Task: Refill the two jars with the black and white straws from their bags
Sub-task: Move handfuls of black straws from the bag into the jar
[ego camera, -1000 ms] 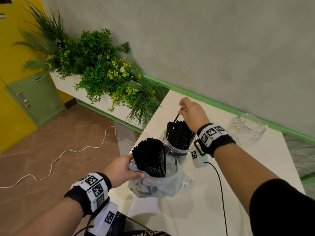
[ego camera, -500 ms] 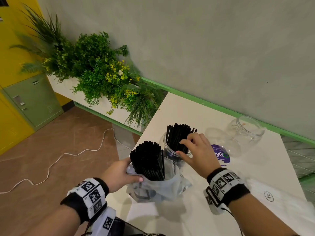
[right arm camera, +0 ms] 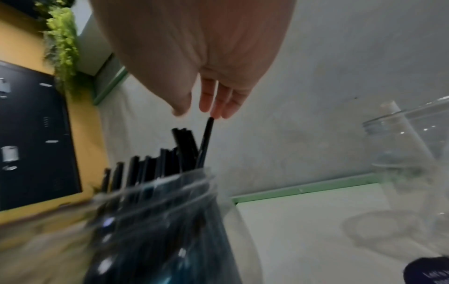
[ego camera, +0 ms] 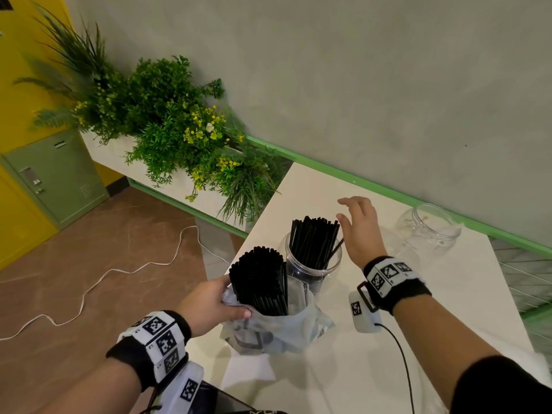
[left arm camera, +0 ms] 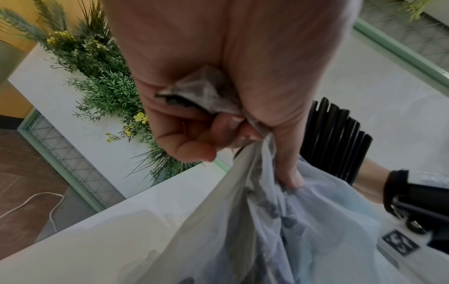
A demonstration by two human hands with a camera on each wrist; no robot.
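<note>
The left hand (ego camera: pixel 209 306) clutches the rim of the plastic bag (ego camera: pixel 277 330) of black straws (ego camera: pixel 260 279). The right hand (ego camera: pixel 360 231), fingers loosely spread and holding nothing, hovers beside the straw-filled jar (ego camera: pixel 310 267).

Left hand (ego camera: pixel 209 306) clenched, right hand (ego camera: pixel 360 231) spread flat.

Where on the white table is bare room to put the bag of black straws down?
Bare patch: the near table top between the bag and the right forearm, crossed only by a thin black cable. A second one lies behind the straw jar, toward the green rail. Crowded: the gap between that jar and the empty jar, where the right hand hovers.
</note>
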